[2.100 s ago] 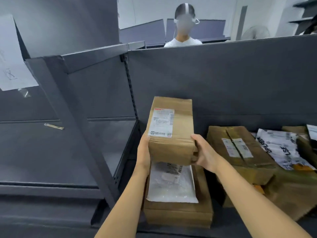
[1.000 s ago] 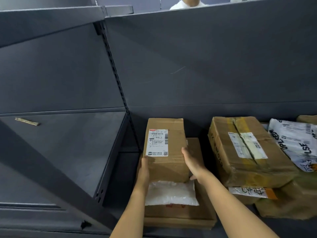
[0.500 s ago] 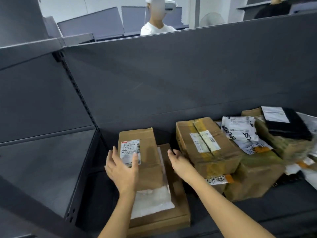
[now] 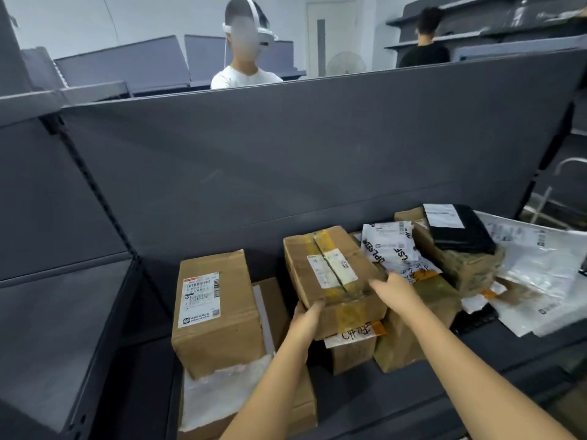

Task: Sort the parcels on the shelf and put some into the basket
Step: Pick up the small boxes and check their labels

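While the taped box [image 4: 333,277], creased brown card with glossy yellow strips, sits on smaller parcels [image 4: 349,347] on the grey metal shelf [image 4: 413,392], I see my left hand [image 4: 306,319] curled round its 7 o'clock corner and my right hand [image 4: 394,289] gripping its 3 o'clock side.

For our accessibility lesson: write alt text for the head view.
Two bare hands are on a taped box stacked on a grey shelf: the left hand grips its near left corner, the right hand touches its right edge. A labelled box stands to its left, mailers and boxes to its right.
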`<action>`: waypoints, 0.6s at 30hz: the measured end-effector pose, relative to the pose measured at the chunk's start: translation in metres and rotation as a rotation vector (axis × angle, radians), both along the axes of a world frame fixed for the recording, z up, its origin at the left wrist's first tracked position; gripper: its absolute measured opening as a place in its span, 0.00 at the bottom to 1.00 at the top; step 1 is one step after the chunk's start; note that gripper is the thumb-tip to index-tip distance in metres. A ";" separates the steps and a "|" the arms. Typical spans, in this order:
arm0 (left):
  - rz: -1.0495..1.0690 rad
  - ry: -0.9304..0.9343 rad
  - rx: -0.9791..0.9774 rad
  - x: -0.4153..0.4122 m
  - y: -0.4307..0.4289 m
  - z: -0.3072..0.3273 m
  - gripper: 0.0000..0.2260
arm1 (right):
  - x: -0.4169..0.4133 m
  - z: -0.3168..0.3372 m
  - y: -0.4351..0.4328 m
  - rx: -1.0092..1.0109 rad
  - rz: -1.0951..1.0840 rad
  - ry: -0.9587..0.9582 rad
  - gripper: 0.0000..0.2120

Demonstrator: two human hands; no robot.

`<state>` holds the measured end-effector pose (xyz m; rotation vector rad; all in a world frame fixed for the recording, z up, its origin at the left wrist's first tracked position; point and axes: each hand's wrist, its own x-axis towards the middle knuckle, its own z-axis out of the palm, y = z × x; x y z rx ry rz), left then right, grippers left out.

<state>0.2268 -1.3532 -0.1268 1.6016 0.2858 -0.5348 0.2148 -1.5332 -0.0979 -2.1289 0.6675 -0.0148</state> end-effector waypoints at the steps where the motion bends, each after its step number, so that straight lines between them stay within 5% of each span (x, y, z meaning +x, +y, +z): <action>1: 0.000 0.032 -0.008 -0.003 0.000 -0.002 0.35 | -0.001 -0.006 -0.001 0.019 0.005 0.026 0.26; 6: 0.030 0.084 -0.089 -0.002 0.008 -0.004 0.31 | -0.004 -0.012 0.006 0.188 -0.071 -0.104 0.27; 13: 0.011 -0.151 -0.235 -0.003 0.041 -0.008 0.26 | -0.010 -0.017 0.019 0.684 -0.092 -0.327 0.22; 18: -0.046 -0.244 -0.354 -0.001 0.056 -0.004 0.31 | -0.019 -0.012 0.024 0.934 0.113 -0.399 0.33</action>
